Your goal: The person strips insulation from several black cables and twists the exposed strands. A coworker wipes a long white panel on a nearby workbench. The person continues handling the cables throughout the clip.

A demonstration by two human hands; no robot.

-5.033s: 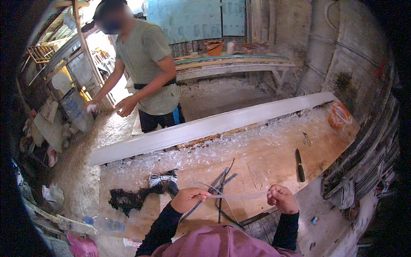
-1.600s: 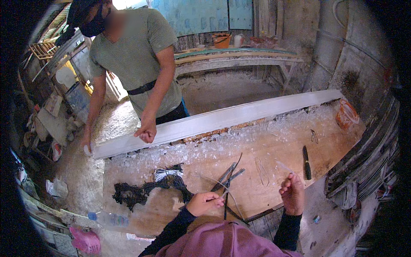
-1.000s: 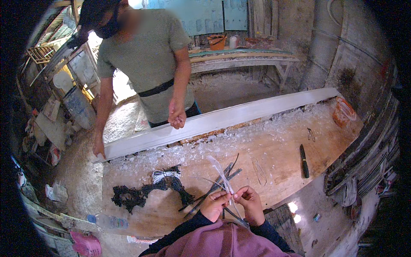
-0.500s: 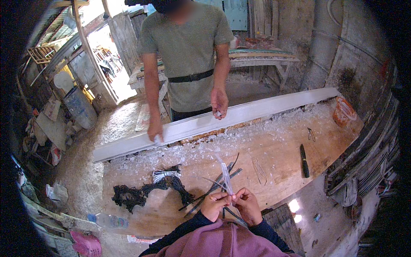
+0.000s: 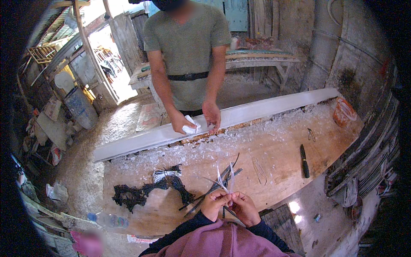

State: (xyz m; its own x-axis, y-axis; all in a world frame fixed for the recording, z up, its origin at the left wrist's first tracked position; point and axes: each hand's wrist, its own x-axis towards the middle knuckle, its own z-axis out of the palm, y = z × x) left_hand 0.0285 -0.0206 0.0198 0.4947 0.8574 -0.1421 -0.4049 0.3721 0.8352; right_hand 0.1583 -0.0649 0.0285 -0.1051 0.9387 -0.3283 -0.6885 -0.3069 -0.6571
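Close to my body, at the table's near edge, my left hand (image 5: 215,205) and my right hand (image 5: 245,208) are pinched together, fingertips nearly touching. Both grip thin, translucent white plastic strips (image 5: 221,180), whose free ends fan out upward and away from me. Several flat black strips (image 5: 236,172) lie crossed on the wooden table (image 5: 282,171) just beyond my fingers. To the left sit a bundle of black cords (image 5: 128,196) and a second one (image 5: 182,188), with a tied bunch of white cords (image 5: 165,174) beside it.
Across the table a person (image 5: 184,55) holds a white wad (image 5: 189,125) over a long white moulding (image 5: 274,105). White scraps litter the table along it. A black-handled knife (image 5: 304,160), wire loop (image 5: 259,170) and orange bucket (image 5: 343,112) are on the right; a plastic bottle (image 5: 109,220) lies at left.
The white strips between my hands have spread apart into separate ends; my hands stay nearly in place. The person opposite has brought both hands together over the moulding.
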